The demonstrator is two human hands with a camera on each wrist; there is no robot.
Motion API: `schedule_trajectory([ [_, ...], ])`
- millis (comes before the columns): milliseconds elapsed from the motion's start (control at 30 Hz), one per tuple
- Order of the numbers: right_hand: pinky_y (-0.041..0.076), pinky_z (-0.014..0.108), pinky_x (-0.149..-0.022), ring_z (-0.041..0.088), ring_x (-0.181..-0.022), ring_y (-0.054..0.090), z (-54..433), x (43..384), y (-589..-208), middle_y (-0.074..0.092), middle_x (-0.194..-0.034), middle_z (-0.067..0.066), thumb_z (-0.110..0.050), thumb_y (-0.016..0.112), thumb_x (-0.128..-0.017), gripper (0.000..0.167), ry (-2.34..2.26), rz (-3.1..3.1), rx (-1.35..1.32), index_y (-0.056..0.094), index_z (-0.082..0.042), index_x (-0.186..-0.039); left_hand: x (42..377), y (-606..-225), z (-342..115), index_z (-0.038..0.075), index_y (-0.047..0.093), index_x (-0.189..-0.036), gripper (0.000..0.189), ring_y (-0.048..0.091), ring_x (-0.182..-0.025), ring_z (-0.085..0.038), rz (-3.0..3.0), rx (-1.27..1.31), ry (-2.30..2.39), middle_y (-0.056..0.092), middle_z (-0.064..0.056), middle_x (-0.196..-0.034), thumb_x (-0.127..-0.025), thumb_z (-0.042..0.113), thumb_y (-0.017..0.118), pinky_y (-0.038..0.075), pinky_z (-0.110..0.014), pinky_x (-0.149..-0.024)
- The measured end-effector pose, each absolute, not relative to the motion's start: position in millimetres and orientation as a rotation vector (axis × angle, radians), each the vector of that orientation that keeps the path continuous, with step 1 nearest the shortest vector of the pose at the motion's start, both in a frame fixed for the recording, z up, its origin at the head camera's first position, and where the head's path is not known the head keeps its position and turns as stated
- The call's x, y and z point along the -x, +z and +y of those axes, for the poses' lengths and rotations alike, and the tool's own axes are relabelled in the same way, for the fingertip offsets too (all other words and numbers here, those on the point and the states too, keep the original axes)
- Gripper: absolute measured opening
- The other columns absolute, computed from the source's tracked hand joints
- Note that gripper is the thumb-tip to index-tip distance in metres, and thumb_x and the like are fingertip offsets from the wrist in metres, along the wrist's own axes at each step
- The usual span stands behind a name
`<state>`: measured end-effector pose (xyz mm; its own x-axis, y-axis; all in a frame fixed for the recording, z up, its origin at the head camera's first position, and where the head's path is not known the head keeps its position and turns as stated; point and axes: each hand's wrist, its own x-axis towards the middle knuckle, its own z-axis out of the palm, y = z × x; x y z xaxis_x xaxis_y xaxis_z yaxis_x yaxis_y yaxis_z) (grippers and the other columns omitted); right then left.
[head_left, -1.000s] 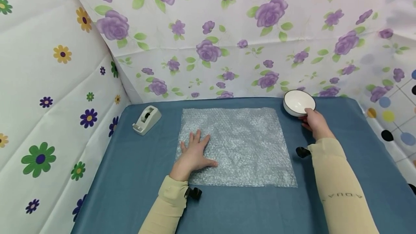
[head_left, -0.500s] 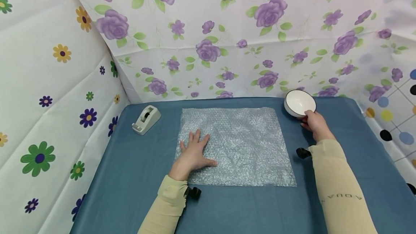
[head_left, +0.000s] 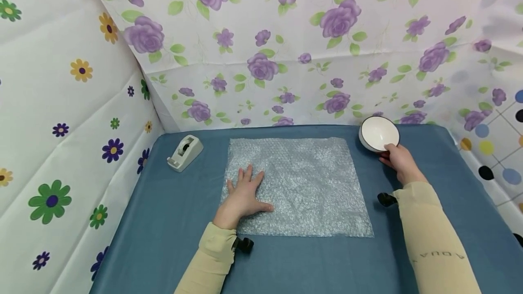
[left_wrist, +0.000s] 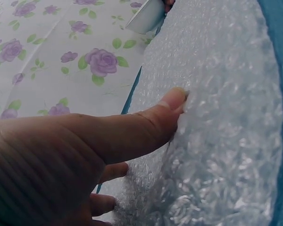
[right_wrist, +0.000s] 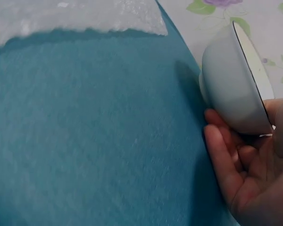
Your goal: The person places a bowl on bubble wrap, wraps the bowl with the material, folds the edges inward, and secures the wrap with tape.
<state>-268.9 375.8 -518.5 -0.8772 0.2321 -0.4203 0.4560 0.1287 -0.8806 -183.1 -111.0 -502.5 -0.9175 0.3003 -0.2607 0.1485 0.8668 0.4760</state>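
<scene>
A sheet of clear bubble wrap point(head_left: 310, 185) lies flat on the blue cloth. My left hand point(head_left: 243, 198) rests on its left part with fingers spread and thumb out to the right. In the left wrist view the thumb point(left_wrist: 155, 122) touches the wrap's bubbly surface. At the back right, my right hand point(head_left: 400, 160) grips a white bowl point(head_left: 377, 133) with a dark rim by its near edge. From the right wrist, the bowl point(right_wrist: 231, 84) shows tilted, the thumb over the rim and the other fingers below its outer wall.
A white tape dispenser point(head_left: 185, 152) stands at the back left of the table. Blue cloth point(head_left: 310, 264) covers the tabletop. A flower-printed sheet point(head_left: 261, 67) hangs along the back edge, with more printed sheeting on both sides.
My right hand and the bowl have shifted slightly right, and the bowl looks a little more tilted toward me. The left hand stays put on the bubble wrap.
</scene>
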Motion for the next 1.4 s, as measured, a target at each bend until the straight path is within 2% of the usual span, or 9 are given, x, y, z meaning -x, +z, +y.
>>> schedule_trajectory([
  [167,0.057,0.023,-0.097,-0.002,-0.097,0.060,378,266,-522,0.032,-0.162,0.032,-0.034,0.030,-0.115,0.071,-1.809,2.248,-0.635,0.002,0.002,-0.170,180,-501,-111,0.017,0.037,-0.169,0.110,-0.002,-0.161,-0.049,2.722,-0.338,0.662,0.007,-0.021,-0.177,-0.082,0.054,0.092,0.002,-0.081,-0.120],
  [267,0.053,0.027,-0.106,0.009,-0.115,0.062,381,264,-523,0.020,-0.171,0.030,-0.036,0.029,-0.116,0.072,-1.798,2.238,-0.601,-0.002,-0.001,-0.171,181,-502,-111,0.016,0.037,-0.169,0.110,-0.001,-0.161,-0.049,2.731,-0.337,0.667,0.008,-0.022,-0.177,-0.081,0.054,0.093,0.002,-0.081,-0.120],
  [400,0.047,0.034,-0.115,0.023,-0.138,0.053,384,262,-523,0.016,-0.172,0.031,-0.036,0.027,-0.117,0.072,-1.773,2.229,-0.559,-0.005,0.000,-0.170,181,-503,-111,0.016,0.037,-0.169,0.110,-0.001,-0.162,-0.049,2.728,-0.336,0.670,0.008,-0.021,-0.177,-0.081,0.054,0.093,0.002,-0.080,-0.120],
  [467,0.046,0.035,-0.116,0.021,-0.133,0.055,384,260,-522,0.018,-0.171,0.032,-0.035,0.027,-0.117,0.071,-1.768,2.227,-0.552,-0.005,0.001,-0.169,181,-503,-111,0.016,0.037,-0.169,0.110,-0.001,-0.161,-0.049,2.725,-0.338,0.667,0.008,-0.022,-0.177,-0.081,0.054,0.093,0.002,-0.081,-0.120],
  [633,0.049,0.032,-0.112,0.000,-0.106,0.059,384,256,-522,0.021,-0.169,0.033,-0.033,0.028,-0.116,0.070,-1.802,2.228,-0.555,0.000,0.005,-0.169,181,-503,-110,0.016,0.037,-0.169,0.110,-0.002,-0.161,-0.049,2.723,-0.343,0.660,0.008,-0.022,-0.177,-0.081,0.053,0.093,0.003,-0.082,-0.119],
  [733,0.052,0.030,-0.108,-0.004,-0.098,0.060,384,256,-521,0.022,-0.168,0.032,-0.032,0.028,-0.116,0.070,-1.849,2.207,-0.572,-0.001,0.005,-0.169,181,-502,-110,0.016,0.037,-0.169,0.110,-0.002,-0.161,-0.049,2.721,-0.342,0.663,0.008,-0.022,-0.177,-0.082,0.052,0.093,0.003,-0.081,-0.120],
  [833,0.056,0.029,-0.103,-0.001,-0.094,0.062,384,254,-517,0.039,-0.154,0.030,-0.030,0.030,-0.116,0.070,-1.923,2.154,-0.614,-0.001,0.004,-0.169,182,-501,-110,0.016,0.038,-0.168,0.109,-0.002,-0.161,-0.049,2.724,-0.340,0.667,0.009,-0.022,-0.177,-0.081,0.052,0.093,0.002,-0.081,-0.120],
  [1000,0.060,0.032,-0.096,0.007,-0.092,0.066,383,247,-510,0.056,-0.113,0.006,-0.027,0.032,-0.115,0.069,-2.074,2.038,-0.731,0.001,0.000,-0.171,182,-502,-110,0.017,0.037,-0.169,0.110,-0.003,-0.162,-0.048,2.724,-0.331,0.661,0.008,-0.021,-0.177,-0.081,0.052,0.093,0.002,-0.081,-0.120],
  [1400,0.064,0.035,-0.086,0.011,-0.089,0.066,376,226,-492,0.067,-0.088,-0.004,-0.027,0.032,-0.115,0.068,-2.088,2.018,-0.691,0.007,0.006,-0.168,182,-501,-110,0.016,0.037,-0.169,0.110,-0.003,-0.162,-0.048,2.721,-0.331,0.677,0.007,-0.021,-0.178,-0.082,0.052,0.093,0.002,-0.081,-0.120],
])
